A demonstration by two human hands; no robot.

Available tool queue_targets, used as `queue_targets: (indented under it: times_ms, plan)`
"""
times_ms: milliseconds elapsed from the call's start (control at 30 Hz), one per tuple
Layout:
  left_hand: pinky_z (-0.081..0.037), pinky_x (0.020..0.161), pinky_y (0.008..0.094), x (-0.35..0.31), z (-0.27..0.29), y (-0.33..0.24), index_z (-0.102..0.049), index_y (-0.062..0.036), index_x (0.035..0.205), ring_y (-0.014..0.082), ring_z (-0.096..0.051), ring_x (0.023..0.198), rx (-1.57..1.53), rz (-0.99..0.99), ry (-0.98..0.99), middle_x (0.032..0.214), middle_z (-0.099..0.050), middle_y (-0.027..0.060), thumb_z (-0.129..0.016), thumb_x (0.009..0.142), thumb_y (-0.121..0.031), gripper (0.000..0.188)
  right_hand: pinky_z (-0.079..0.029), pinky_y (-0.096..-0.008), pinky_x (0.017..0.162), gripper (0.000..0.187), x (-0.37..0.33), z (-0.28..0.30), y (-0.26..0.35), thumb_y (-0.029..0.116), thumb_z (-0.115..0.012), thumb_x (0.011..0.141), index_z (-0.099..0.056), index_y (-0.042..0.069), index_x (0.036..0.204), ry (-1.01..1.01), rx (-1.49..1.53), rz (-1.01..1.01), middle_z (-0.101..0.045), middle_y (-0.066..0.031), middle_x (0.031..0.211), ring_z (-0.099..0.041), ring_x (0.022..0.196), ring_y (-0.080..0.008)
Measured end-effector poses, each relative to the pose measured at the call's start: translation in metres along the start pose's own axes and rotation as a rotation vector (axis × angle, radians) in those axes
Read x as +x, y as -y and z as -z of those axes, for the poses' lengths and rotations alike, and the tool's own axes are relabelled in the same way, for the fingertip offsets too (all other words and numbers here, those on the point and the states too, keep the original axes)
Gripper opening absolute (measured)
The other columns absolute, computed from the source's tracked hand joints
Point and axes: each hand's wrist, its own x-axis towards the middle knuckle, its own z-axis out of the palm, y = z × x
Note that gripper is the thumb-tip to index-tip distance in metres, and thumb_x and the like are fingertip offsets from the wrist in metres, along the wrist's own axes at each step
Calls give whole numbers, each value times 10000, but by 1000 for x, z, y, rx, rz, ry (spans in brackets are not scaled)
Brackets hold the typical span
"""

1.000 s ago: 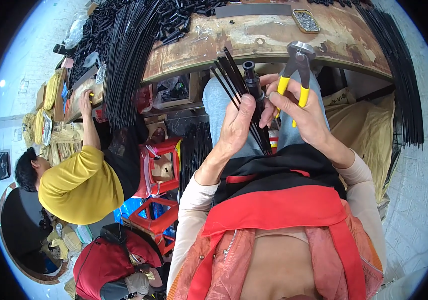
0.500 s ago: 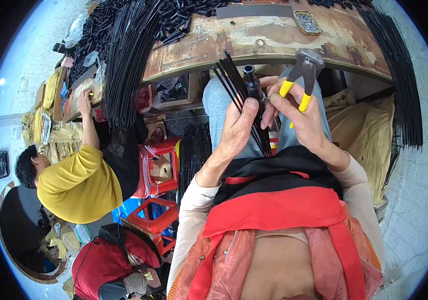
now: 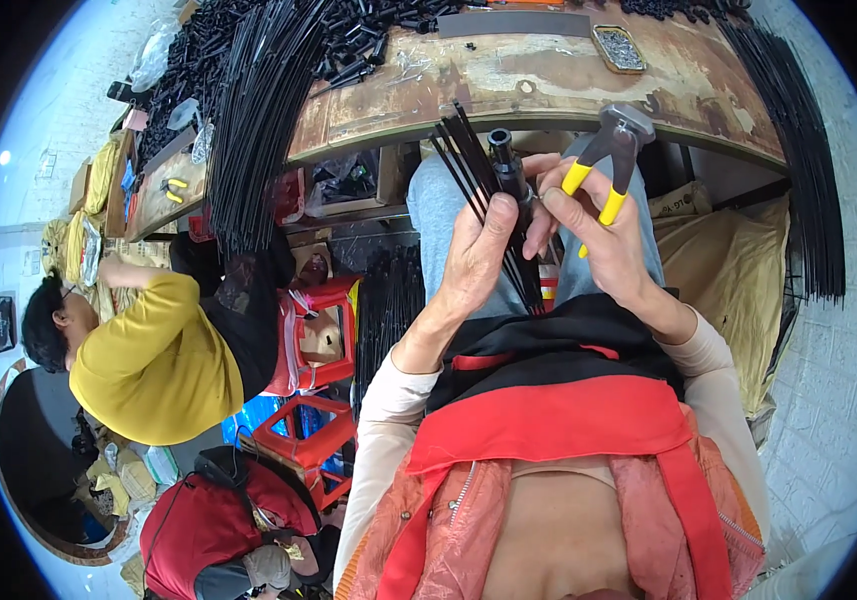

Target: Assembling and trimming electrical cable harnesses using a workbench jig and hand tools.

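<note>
Above my lap, my left hand (image 3: 480, 240) is closed around a bundle of thin black rods (image 3: 465, 150) and a black tubular fitting (image 3: 504, 160) with an open round end pointing up. My right hand (image 3: 593, 220) grips a pair of end-cutting pincers (image 3: 613, 150) by the yellow handles, their grey metal head pointing up and away from me. The right fingers reach in beside the fitting and touch or nearly touch it. Whether a small part lies between those fingertips is hidden.
Beyond my knees stands a worn wooden workbench (image 3: 548, 90) with a tray of small metal parts (image 3: 618, 48). Long black rods (image 3: 258, 130) hang over its left side, more (image 3: 798, 150) at the right. Red stools (image 3: 308, 430) and a co-worker in yellow (image 3: 158, 360) are on my left.
The co-worker in yellow has drawn a hand back from the bench, leaving yellow-handled pliers lying there. My own hands, the rods and the pincers have barely shifted.
</note>
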Motion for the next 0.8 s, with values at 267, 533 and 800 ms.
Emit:
queue_targets:
  times_ms: [267,533,800]
  plan:
    - [-395,657,231,1,-6,-2,-470,56,1330,71,-453,653,28,-12,-12,697,-492,-27,-446,987,-533,681,-498,-258,605,220,0,2,-4,163,-535,986,-544,-30,1092,0,-5,-23,-607,-81,795,-642,645,-162]
    - [-390,618,236,4,-3,0,-461,50,1335,69,-443,630,15,-26,9,686,-482,-21,-422,997,-527,670,-498,-259,600,271,5,3,-9,160,-535,982,-516,-62,1136,-5,22,-31,-594,-77,752,-634,617,-173]
    - [-418,610,256,4,0,-1,-407,115,1337,104,-477,625,-27,-10,25,686,-501,13,-445,938,-619,836,-497,-272,596,233,5,6,-11,168,-551,970,-547,-39,1078,3,11,-7,-604,-91,830,-637,640,-180]
